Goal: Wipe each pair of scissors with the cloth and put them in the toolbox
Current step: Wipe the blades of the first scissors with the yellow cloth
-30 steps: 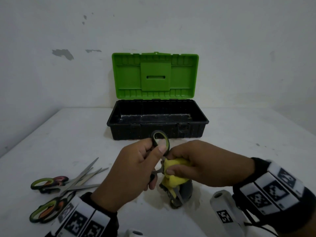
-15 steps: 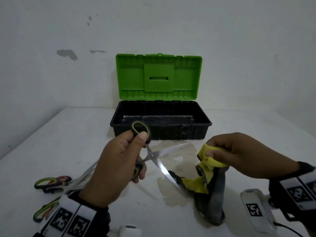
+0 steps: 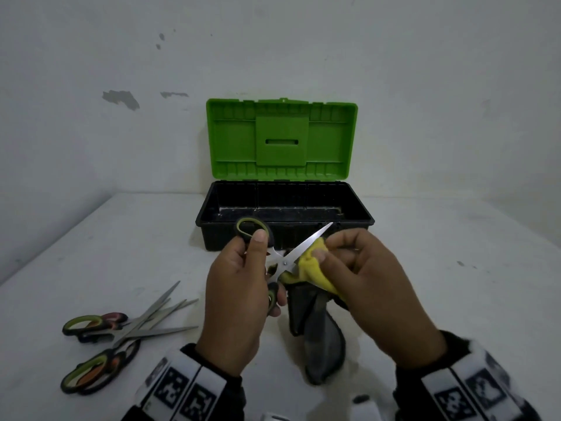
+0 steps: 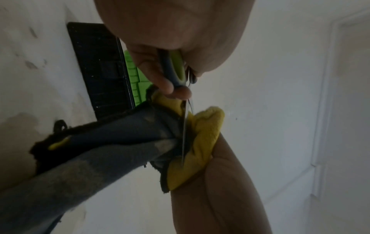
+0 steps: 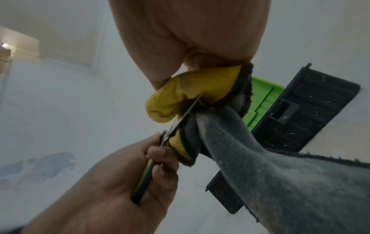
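My left hand (image 3: 243, 287) grips the green-and-black handles of a pair of scissors (image 3: 299, 250), its blades spread apart above the table. My right hand (image 3: 352, 268) pinches the yellow-and-grey cloth (image 3: 309, 265) round the lower blade, near the pivot; the upper blade points at the toolbox. The cloth's grey tail (image 3: 321, 338) hangs down to the table. In the left wrist view the blade (image 4: 184, 136) runs into the yellow fold of the cloth (image 4: 202, 142). The right wrist view shows the cloth (image 5: 192, 95) wrapped over the blade (image 5: 186, 112). The black toolbox (image 3: 285, 235) stands behind, its green lid (image 3: 282, 138) up.
Several more scissors (image 3: 121, 332) with green and orange handles lie in a heap on the white table (image 3: 106, 253) at the front left. A wall (image 3: 273, 41) rises right behind the toolbox. The table's left edge runs diagonally at the far left.
The hands had drawn apart, with the scissors spread and the cloth off to the right. Now the right hand has come back and pinches the cloth on one blade.
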Demonstrator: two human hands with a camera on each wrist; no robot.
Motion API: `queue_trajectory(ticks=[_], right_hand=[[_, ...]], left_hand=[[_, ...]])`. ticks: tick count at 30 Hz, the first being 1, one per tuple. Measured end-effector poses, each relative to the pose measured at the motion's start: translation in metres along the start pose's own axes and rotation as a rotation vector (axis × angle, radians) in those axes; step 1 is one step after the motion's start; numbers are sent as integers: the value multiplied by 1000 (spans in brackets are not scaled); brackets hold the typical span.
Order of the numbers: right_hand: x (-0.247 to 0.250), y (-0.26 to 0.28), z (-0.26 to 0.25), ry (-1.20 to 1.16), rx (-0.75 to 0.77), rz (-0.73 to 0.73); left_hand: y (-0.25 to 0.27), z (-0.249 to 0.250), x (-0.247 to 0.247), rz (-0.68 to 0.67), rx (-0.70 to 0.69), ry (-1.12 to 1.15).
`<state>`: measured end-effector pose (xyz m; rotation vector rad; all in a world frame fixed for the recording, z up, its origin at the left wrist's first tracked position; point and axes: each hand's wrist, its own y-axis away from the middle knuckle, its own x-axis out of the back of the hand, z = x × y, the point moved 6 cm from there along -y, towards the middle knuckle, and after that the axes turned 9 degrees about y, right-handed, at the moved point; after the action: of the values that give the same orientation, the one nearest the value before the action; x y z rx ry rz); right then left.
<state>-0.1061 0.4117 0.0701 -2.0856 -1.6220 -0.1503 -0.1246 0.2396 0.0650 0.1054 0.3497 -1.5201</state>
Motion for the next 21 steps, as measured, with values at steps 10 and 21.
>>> queue_trajectory(ticks=[10,21], right_hand=[[-27,4,-9,180,125,-72],[-16,-3,-8,154,108,-92]], left_hand=[[1,1,1,11,-94,-99],[-1,-2,1,65,-58,19]])
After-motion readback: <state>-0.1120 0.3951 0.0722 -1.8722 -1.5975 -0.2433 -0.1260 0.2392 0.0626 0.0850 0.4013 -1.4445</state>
